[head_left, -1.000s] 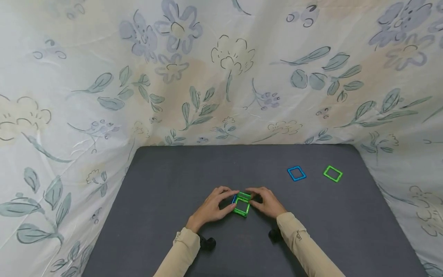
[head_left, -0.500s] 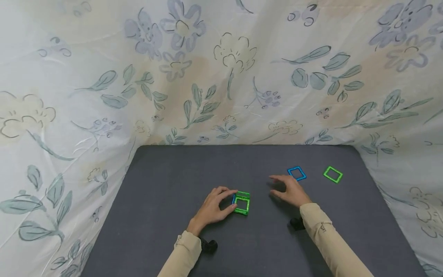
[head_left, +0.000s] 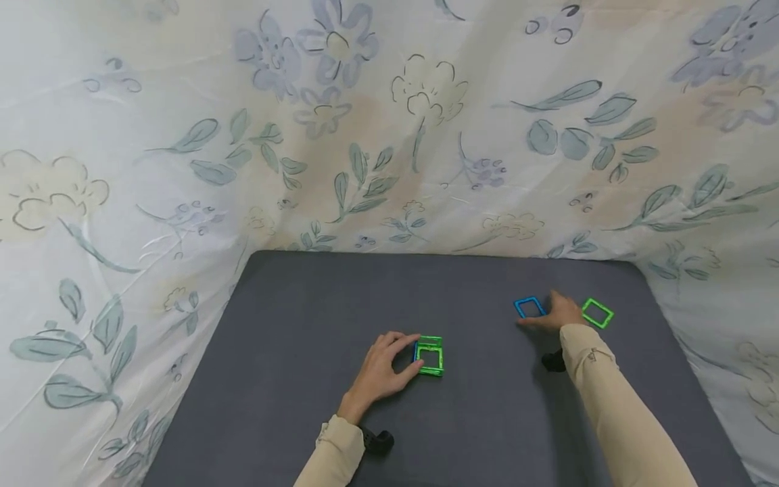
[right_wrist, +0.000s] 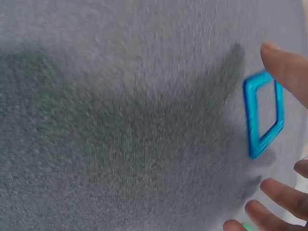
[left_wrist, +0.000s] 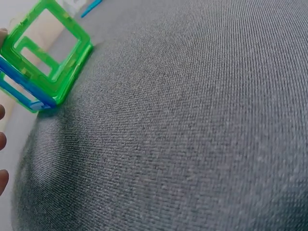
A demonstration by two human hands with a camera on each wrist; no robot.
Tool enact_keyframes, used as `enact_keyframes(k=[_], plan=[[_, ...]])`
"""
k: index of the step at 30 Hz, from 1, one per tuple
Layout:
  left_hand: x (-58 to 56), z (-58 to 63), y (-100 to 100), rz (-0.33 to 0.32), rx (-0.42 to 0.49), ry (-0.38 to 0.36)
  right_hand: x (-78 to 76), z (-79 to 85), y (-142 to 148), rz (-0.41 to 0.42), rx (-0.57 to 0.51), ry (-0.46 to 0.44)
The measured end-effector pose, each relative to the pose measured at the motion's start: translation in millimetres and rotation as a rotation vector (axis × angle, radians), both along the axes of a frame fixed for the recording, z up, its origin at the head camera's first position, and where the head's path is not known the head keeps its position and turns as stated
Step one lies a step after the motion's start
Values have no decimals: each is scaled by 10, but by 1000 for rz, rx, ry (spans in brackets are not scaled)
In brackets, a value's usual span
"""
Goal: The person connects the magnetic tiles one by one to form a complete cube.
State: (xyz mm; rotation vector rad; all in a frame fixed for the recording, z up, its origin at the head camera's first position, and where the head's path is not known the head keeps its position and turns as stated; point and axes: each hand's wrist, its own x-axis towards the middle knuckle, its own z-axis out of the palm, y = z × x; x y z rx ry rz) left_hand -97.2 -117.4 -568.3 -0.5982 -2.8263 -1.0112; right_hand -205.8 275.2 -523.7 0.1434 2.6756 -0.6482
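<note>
My left hand (head_left: 385,368) holds the left side of a small structure of square magnetic tiles (head_left: 431,372), its thumb at the front corner and forefinger at the back one. In the left wrist view, green tiles (left_wrist: 72,65) stand upright, joined to a blue tile (left_wrist: 29,84). Farther right, my right hand (head_left: 561,314) is spread over the table beside a loose blue tile (head_left: 518,310), with nothing in its grasp. The right wrist view has that blue square tile (right_wrist: 251,115) lying between the thumb and the fingers, the thumb overlapping its upper corner.
A loose green square tile (head_left: 593,321) lies flat just right of the right hand. The dark grey table (head_left: 316,297) ends at a floral curtain (head_left: 420,189) behind it. Each wrist carries a black camera, such as the one on the left wrist (head_left: 380,443).
My right hand has left the tile structure and moved right and away, to the loose blue tile. My left hand stays at the structure. The head view has shifted slightly.
</note>
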Motion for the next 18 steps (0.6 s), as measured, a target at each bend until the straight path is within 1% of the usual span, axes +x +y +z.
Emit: enact_keyframes(k=[3, 7, 10, 13, 16, 18], plan=[[6, -12, 1, 12, 10, -10, -59, -12, 16, -23, 15, -50], [-9, -18, 15, 8, 12, -17, -104, -20, -2, -44, 29, -61], [-20, -20, 21, 4, 15, -15, -121, -59, -33, -55, 39, -36], [-25, -16, 18, 7, 12, -9, -120, -88, -78, -60, 41, 9], [-25, -13, 5, 11, 8, 0, -126, -94, -114, -63, 18, 50], [-26, -12, -7, 14, 7, -1, -138, -92, -134, -65, -2, 61]])
